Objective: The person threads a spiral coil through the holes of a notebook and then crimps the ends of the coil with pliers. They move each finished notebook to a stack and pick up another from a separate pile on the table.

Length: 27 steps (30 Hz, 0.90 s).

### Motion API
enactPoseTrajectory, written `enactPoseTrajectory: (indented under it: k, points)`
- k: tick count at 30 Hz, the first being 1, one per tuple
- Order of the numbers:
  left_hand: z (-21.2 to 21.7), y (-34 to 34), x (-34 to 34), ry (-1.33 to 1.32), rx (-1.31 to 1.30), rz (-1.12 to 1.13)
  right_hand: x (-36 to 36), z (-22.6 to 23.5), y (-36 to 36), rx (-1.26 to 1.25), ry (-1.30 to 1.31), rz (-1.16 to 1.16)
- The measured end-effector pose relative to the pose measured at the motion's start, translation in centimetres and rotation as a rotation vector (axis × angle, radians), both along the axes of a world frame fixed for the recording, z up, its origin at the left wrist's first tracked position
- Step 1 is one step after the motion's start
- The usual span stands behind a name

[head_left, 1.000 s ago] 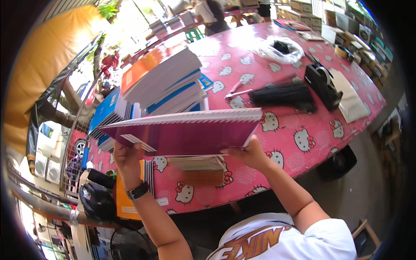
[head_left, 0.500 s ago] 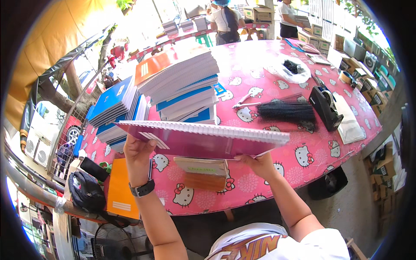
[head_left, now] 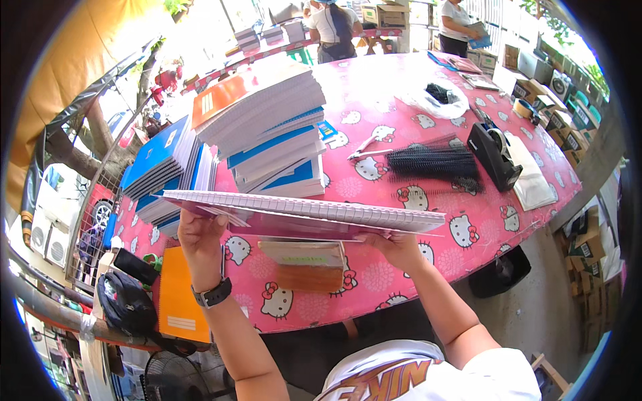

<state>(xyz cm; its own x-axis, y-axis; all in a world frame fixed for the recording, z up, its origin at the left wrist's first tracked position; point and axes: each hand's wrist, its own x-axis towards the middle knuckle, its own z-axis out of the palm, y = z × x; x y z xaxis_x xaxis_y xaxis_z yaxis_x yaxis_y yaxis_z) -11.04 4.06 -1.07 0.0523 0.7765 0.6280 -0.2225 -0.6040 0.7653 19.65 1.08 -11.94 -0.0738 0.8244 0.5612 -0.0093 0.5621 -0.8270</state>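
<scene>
A stack of purple-covered notebooks [head_left: 301, 226] is held up over the near side of the table, its punched white page edge toward the far side. My left hand [head_left: 200, 234], with a dark watch on the wrist, grips its left end, thumb on the cover. At the right, my right hand [head_left: 394, 248] holds the lower edge, its fingers partly hidden behind the cover. Below it on the table sits a wooden block [head_left: 309, 277] with a pale, marked top. Just beyond stands a tall pile of notebooks [head_left: 267, 134] with an orange cover uppermost.
Blue notebooks [head_left: 157, 157] are piled at the left, above an orange notebook [head_left: 180, 294] and a black bag [head_left: 124, 301]. Black binding coils [head_left: 435, 166], pliers [head_left: 370, 148] and a tape dispenser [head_left: 493, 157] lie to the right. Two people stand beyond the table.
The purple notebooks have tipped so that less cover and more page edge shows. Both hands keep their grip. The view has shifted slightly, and the person at the far right has turned with blue-covered items.
</scene>
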Motion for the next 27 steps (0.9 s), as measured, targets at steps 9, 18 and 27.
enactPoseTrajectory:
  k: [9, 18, 27]
  points:
    - [-3.0, 0.8, -1.1, -0.040, -0.092, 0.159, -1.1, 2.2, 1.3, 0.027, -0.115, -0.055]
    - [-1.6, 1.9, 0.7, 0.004, -0.084, 0.178, -0.6, 1.0, 0.7, -0.162, 0.003, 0.013]
    - [-1.6, -0.2, -0.5, 0.162, -0.135, 0.239, 1.1, -1.5, 2.8, -0.044, -0.404, 0.335]
